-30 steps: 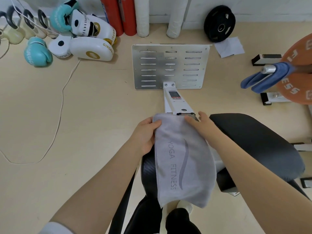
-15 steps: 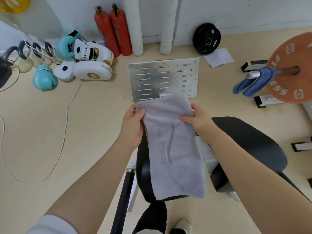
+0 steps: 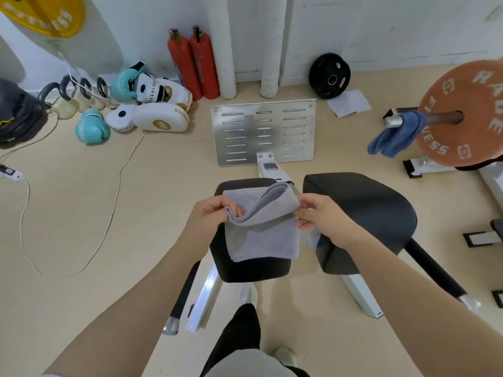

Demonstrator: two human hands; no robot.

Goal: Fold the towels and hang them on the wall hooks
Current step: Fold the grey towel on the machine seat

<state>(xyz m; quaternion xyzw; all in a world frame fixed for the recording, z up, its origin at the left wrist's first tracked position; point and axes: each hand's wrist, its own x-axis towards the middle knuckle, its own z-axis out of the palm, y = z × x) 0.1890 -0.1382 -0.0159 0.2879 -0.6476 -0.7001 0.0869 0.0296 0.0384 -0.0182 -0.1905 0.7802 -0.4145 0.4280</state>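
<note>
A grey towel [image 3: 261, 232], folded over on itself, is held above the left black pad [image 3: 245, 270] of a bench. Its left edge is pinched by the left hand [image 3: 209, 221], its right edge by the right hand [image 3: 324, 221], fingers curled on the cloth. The lower half of the towel hangs over the pad. A second, larger pad [image 3: 362, 216] lies just right of the first. Beyond the pads a slotted metal plate [image 3: 264, 131] lies on the floor. Left of the plate, boxing gloves [image 3: 92, 130] and white mitts [image 3: 160, 117] are grouped, with two red extinguishers [image 3: 194, 69] against the wall behind them. Right of the plate a blue towel [image 3: 394, 137] is draped on a barbell end beside an orange disc [image 3: 462, 115]. A black disc [image 3: 329, 76] leans on the wall.
</note>
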